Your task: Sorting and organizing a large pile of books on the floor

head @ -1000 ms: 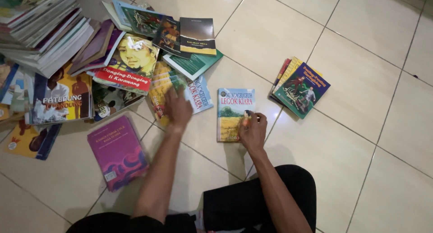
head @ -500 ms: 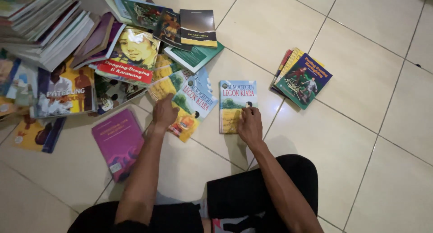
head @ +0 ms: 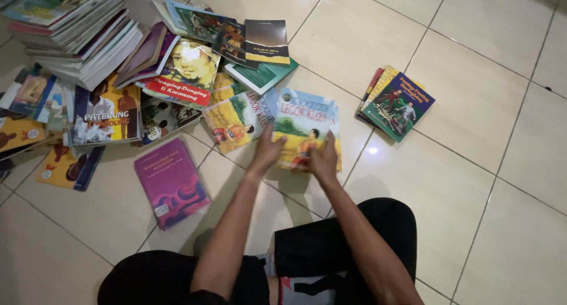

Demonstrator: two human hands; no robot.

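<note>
Both hands meet on one thin picture book (head: 307, 125), blue across the top and yellow-green below, lying on the pale tiled floor (head: 472, 181) right in front of the seated person. The right hand (head: 324, 157) lies flat on the book's lower right part, fingers stretched forward and together, palm down. The left hand (head: 267, 148) comes in at the book's lower left edge, fingers spread and a little lifted; it looks blurred, and I cannot tell whether it grips the edge or only touches it. Both forearms reach straight out from the lap, close together, nearly parallel, over black-trousered knees (head: 348, 240).

Just left of that book, partly under its edge, lies another cover with a yellow field (head: 236, 121). Nearer the person's left knee a magenta book (head: 171, 181) lies alone. Beyond is a loose spread of overlapping books and a tall stack (head: 82, 30) at the far left. Well apart on the right sits a small neat pile topped by a green and purple cover (head: 397, 104).
</note>
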